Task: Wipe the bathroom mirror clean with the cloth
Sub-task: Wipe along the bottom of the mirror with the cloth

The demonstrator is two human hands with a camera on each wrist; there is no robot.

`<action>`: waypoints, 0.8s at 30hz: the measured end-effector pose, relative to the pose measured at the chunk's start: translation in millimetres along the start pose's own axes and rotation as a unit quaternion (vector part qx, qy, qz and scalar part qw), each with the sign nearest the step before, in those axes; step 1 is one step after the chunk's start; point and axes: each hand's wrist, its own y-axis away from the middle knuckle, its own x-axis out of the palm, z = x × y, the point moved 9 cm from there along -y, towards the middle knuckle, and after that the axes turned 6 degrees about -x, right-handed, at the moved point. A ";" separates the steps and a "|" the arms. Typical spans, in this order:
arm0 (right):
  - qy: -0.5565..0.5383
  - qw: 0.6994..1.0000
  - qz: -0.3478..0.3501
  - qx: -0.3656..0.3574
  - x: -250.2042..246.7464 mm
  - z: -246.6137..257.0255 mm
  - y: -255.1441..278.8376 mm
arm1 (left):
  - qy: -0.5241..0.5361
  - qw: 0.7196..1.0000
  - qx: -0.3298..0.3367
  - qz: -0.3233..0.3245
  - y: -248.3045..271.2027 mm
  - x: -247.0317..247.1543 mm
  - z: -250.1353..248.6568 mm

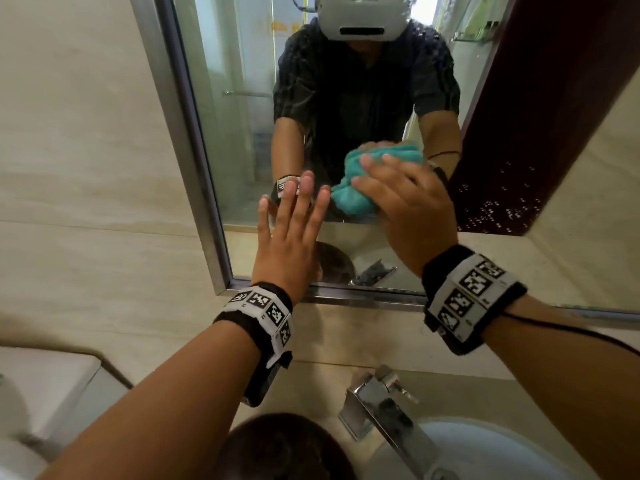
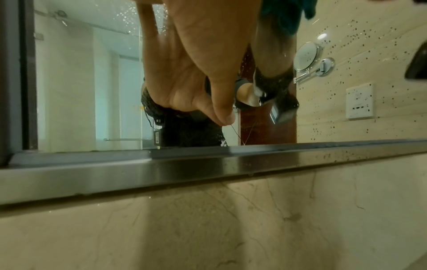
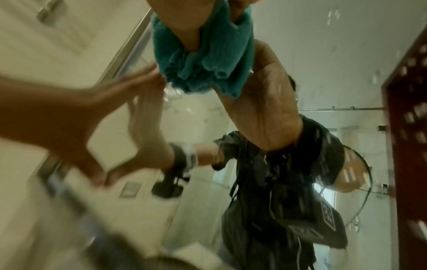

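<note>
The wiping is under way: the right hand (image 1: 408, 209) presses the bunched teal cloth (image 1: 360, 188) against the lower mirror (image 1: 242, 140), fingers curled over it, while the left hand (image 1: 287, 233) lies flat and open just left, holding nothing; next, likely sweep toward the spotted right side

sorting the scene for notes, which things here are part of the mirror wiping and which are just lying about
In the job: mirror, cloth gripped in the right hand, left hand flat against the glass.

Lying about: tap, basin, round wall mirror, socket.
</note>
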 end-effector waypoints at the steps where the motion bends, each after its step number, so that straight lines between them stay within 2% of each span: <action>1: 0.001 0.999 0.013 -0.034 11.2 13.4 17.3 | -0.004 1.000 0.006 -0.001 0.6 1.5 0.4; 3: -0.028 0.988 0.107 -0.108 35.9 41.3 64.8 | -0.002 1.000 0.007 -0.004 1.5 1.5 1.2; 5: -0.055 0.968 0.202 -0.140 43.3 54.6 95.8 | -0.005 1.000 0.008 -0.001 1.5 0.7 1.1; 6: -0.066 0.963 0.218 -0.144 40.6 52.6 95.8 | -0.007 1.000 0.008 0.002 1.5 0.6 1.3; 8: -0.069 0.974 0.183 -0.118 29.9 38.1 72.4 | -0.011 1.000 0.008 0.006 1.2 -0.5 1.3; 11: -0.042 0.998 0.026 0.031 -0.9 -2.3 18.3 | -0.002 1.000 0.011 0.000 2.3 -1.1 0.8; 13: -0.040 0.994 -0.007 0.103 -1.3 -6.0 17.7 | 0.005 1.000 0.012 -0.008 1.9 0.6 -0.2; 14: -0.046 0.994 0.019 0.101 8.8 4.0 31.8 | 0.006 1.000 0.011 -0.012 1.9 1.5 -0.5; 17: -0.062 0.982 0.177 -0.017 43.4 55.7 104.7 | 0.006 1.000 0.011 -0.014 2.8 4.0 -0.6; 18: -0.063 0.974 0.214 -0.030 47.1 59.7 121.7 | 0.006 1.000 0.012 -0.009 3.5 5.3 -0.6; 21: -0.058 0.975 0.214 -0.031 47.3 53.3 106.5 | 0.006 1.000 0.010 0.006 4.4 5.1 -0.4; 24: -0.045 0.987 0.156 0.003 44.2 50.9 59.6 | 0.007 0.999 0.013 0.029 4.6 7.1 -1.8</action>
